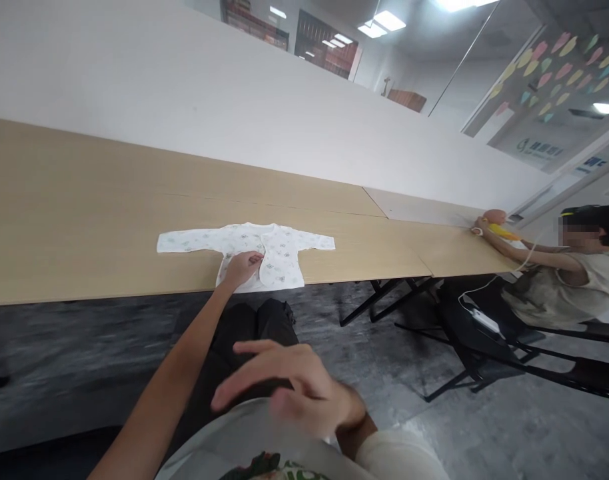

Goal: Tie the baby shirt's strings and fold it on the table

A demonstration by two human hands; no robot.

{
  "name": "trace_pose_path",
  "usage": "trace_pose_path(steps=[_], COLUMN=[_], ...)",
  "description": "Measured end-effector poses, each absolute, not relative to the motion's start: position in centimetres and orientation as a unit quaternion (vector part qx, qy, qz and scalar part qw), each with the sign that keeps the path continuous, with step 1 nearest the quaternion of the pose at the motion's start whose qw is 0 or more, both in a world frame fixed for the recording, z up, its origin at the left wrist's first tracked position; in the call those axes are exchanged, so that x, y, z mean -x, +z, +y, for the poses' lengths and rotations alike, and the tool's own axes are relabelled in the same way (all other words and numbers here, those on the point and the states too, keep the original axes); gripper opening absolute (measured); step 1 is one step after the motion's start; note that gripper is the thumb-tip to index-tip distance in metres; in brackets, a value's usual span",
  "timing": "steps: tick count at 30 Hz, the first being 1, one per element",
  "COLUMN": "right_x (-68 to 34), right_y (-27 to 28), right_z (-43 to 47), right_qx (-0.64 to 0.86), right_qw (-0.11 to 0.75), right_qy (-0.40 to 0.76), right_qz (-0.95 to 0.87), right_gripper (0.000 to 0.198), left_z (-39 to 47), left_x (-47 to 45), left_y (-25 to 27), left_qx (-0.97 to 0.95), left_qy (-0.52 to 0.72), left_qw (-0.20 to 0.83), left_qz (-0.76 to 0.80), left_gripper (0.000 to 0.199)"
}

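A white long-sleeved baby shirt [282,260] with a small scattered print lies spread flat on the table, its sleeves stretched to both sides and its hem at the front edge. My left hand [242,269] rests on the shirt's front with its fingers curled together at the edge of the front opening; the pinched spot is partly hidden. Close to my body, below the table edge, my right hand [297,383] is raised in the air. Its fingers are apart and somewhat blurred, and it holds nothing.
The long wooden table [84,193] runs along a white wall [184,107] with windows above. At the far right a seated person [579,273] handles a doll [495,217] on the table. Black folding chairs [464,320] stand there, a white power strip [486,323] on one.
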State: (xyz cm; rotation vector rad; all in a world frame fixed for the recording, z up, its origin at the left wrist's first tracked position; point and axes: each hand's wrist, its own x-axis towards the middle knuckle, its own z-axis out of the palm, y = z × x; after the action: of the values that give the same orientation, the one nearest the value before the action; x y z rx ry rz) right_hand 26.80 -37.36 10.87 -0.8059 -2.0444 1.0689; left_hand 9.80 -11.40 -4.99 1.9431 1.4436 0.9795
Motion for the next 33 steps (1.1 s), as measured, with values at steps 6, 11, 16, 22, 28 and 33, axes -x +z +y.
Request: trace_pose_path(steps=[6,11,16,22,28,33], right_x=[-23.8,-24.5,-26.3,-25.7,-23.5,-23.0], right_y=[1.8,-3.6,-0.7,2.7,0.4,-1.1], right_z=[-33.4,-29.9,-24.6,-10.5,-2.2,-1.8], right_qx=[0.506,0.55,0.459,0.584,0.674,0.668], right_qw=[0.283,0.091,0.178,0.272,0.182,0.174], right_qy=[0.396,0.349,0.438,0.293,0.226,0.226], right_qz=[-0.712,-0.753,-0.753,-0.706,-0.68,-0.687], right_gripper=[0.031,0.027,0.023,0.027,0.023,0.028], left_z=[-11.7,-11.8,-9.4,-3.9,-2.0,-1.7], left_x=[-9.9,-9.7,-8.7,-9.6,-10.5,-10.5], left_y=[-4.9,-4.8,-3.5,-2.7,-3.7,-4.0], left_qx=[-0.73,-0.731,-0.745,-0.708,-0.701,-0.697], left_qy=[0.361,0.35,0.292,0.304,0.262,0.258], left_qw=[0.259,0.268,0.299,0.179,0.16,0.165], left_qz=[0.519,0.522,0.52,0.612,0.643,0.648], left_gripper=[0.031,0.034,0.033,0.034,0.032,0.034])
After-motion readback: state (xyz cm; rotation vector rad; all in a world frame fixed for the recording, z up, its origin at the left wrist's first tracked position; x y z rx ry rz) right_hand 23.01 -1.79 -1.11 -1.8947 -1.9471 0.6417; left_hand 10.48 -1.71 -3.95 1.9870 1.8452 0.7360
